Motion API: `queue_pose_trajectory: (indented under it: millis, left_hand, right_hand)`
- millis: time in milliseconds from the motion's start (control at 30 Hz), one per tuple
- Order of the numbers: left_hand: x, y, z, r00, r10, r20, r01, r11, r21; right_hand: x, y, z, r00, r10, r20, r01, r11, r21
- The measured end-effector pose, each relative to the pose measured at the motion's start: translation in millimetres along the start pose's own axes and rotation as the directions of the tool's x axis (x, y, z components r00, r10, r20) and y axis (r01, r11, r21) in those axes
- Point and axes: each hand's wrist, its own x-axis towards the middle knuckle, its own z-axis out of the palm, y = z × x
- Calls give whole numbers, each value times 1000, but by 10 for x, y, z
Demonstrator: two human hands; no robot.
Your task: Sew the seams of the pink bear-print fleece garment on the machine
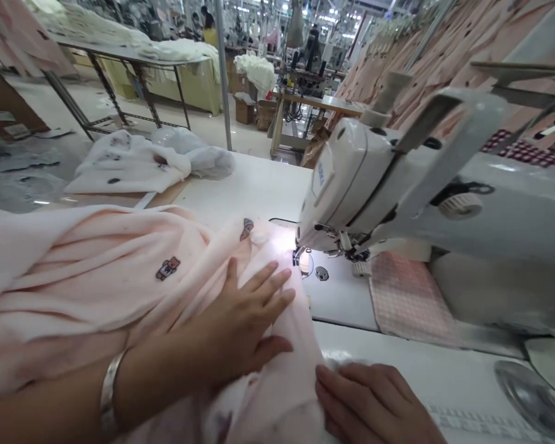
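Pink plush fabric (pixel 120 271) with small embroidered bears spreads over the left of the sewing table, and its edge runs under the needle area of a white sewing machine (pixel 337 185). My left hand (pixel 247 314) lies flat on the cloth just in front of the lit presser foot (pixel 296 256), fingers spread. Lower right, my right hand (pixel 370 401) is at the fabric's right edge, its fingers together and the edge seemingly pinched between thumb and fingers. The thumb and fingertips of that hand are partly hidden.
A white printed bundle (pixel 129 163) lies at the table's far left. A pink checked cloth (pixel 411 296) sits under the machine arm. Behind stand a metal pole (pixel 222 74), a table with pale fabric (pixel 120 46), and hanging pink garments (pixel 457 55) at right.
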Motion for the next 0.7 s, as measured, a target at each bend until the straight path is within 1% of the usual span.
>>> queue_pose_trajectory:
  millis: [67, 167, 267, 333, 433, 567, 633, 667, 700]
  left_hand:
    - [110, -222, -61, 999, 45, -17, -45, 999, -6]
    - [298, -566, -129, 984, 167, -57, -169, 985, -26]
    - [493, -838, -170, 955, 283, -87, -286, 958, -29]
    - [622, -975, -190, 947, 306, -96, -308, 951, -4]
    - [817, -1158, -237, 949, 301, -92, -295, 953, 68]
    - [1019, -1357, -318, 956, 286, -67, -271, 947, 173]
    - [1008, -1337, -310, 969, 236, -79, -215, 953, 212]
    - [955, -1269, -284, 977, 188, -103, -162, 961, 223]
    - [867, -1157, -245, 982, 132, -133, -99, 969, 228]
  right_hand:
    - [141, 92, 50, 999, -38, -15, 38, 999, 15]
    - [342, 235, 135, 998, -46, -41, 49, 997, 65]
    - [513, 376, 204, 1000, -1, -15, 3, 990, 144]
    - [607, 469, 252, 997, 69, 32, -74, 982, 172]
    - [704, 610, 349, 986, 148, 81, -158, 978, 140]
    - [755, 748, 458, 976, 201, 79, -208, 975, 83]
    - [763, 747, 453, 977, 195, 80, -202, 976, 80]
    - [763, 722, 430, 978, 194, 76, -200, 976, 89]
    - [760, 680, 396, 978, 198, 73, -205, 973, 107]
